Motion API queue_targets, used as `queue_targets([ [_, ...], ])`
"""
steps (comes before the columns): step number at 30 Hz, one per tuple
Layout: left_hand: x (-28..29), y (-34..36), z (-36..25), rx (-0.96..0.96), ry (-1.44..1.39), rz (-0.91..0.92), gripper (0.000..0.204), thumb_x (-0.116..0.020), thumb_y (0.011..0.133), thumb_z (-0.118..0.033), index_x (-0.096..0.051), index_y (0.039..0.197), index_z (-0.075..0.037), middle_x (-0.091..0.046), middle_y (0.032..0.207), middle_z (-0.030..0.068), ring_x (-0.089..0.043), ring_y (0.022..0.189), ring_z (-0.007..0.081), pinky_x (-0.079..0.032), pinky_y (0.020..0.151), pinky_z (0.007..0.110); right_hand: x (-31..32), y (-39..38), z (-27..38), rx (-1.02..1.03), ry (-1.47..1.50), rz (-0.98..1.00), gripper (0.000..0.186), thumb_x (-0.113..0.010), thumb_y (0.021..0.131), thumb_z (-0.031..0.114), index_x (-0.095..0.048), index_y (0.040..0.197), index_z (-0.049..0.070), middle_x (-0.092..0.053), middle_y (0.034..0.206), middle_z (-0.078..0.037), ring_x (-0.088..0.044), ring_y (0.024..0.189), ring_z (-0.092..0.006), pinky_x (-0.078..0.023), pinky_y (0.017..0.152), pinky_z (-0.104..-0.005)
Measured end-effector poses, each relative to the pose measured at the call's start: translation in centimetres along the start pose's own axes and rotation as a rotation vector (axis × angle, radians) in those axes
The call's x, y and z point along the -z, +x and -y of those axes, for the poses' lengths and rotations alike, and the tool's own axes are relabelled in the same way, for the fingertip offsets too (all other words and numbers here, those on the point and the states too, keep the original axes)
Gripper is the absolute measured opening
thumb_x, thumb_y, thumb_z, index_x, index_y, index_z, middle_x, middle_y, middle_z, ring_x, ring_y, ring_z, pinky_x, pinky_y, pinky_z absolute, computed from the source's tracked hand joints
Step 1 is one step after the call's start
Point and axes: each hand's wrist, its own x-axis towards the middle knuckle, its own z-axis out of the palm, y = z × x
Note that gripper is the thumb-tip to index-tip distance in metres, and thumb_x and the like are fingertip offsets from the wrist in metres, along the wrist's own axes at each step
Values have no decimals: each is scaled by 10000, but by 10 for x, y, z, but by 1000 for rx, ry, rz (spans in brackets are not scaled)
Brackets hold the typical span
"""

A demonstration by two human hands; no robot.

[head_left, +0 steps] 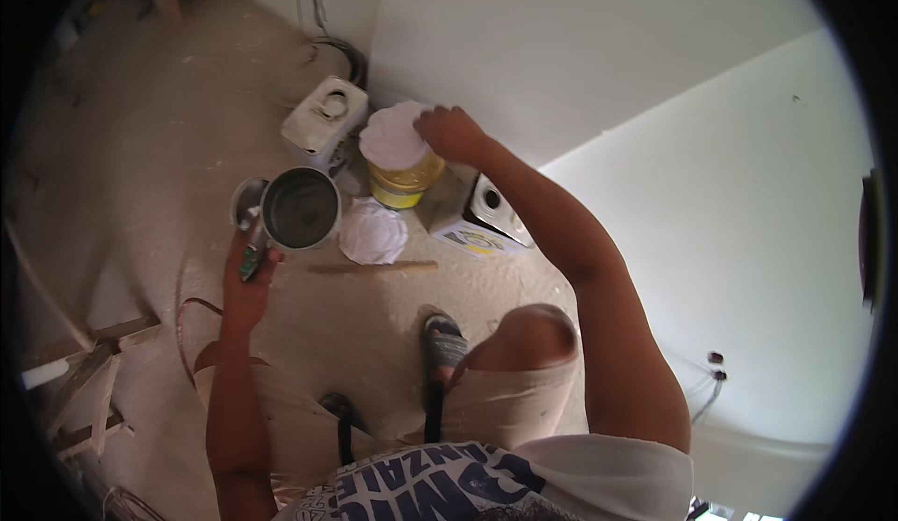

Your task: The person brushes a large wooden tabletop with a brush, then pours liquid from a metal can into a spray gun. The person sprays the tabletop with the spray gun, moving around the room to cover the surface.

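Bent knee above dusty concrete floor, left hand fingers clamped on metal pot handle, right hand fingers together on white lid of yellow paint bucket by white wall corner.

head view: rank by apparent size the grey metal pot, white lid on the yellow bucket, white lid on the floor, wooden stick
1. Grey metal pot, held up nearer the camera, so unsure.
2. and 3. White lid on the yellow bucket and white lid on the floor: look alike.
4. Thin wooden stick: longest, least area.
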Motion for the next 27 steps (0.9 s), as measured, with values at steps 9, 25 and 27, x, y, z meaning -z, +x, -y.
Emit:
queue_targets([
  [9, -2, 8, 3, -1, -82, 63, 551, -672, 989, -109, -480, 1504, -68, -590, 1266, 64, -613, 945, 125, -543, 845, 299, 139, -106, -16, -265, 340, -219, 97, -537, 938, 107, -565, 945, 15, -619, 949, -172, -609, 911, -400, -497, 786, -492],
  [25, -50, 18, -47, -67, -20, 215, 560, -696, 955, -99, -528, 1489, -110, -540, 1429, 154, -525, 1297, 259, -395, 1082, 337, 173, -116, 62, -516, 1212, -101, 287, -604, 1042, 261, -690, 1152, 10, -704, 1085, -105, -666, 1022, -208, -520, 930, -342],
  [27, -48, 12, -81, -159, 17, 228, 568, -700, 947, -95, -531, 1488, -115, -529, 1452, 163, -523, 1320, 285, -372, 1112, 354, 174, -80, 52, -436, 1420, 32, 373, -582, 1044, 366, -660, 1212, 42, -681, 1141, -88, -655, 1051, -208, -517, 944, -340],
])
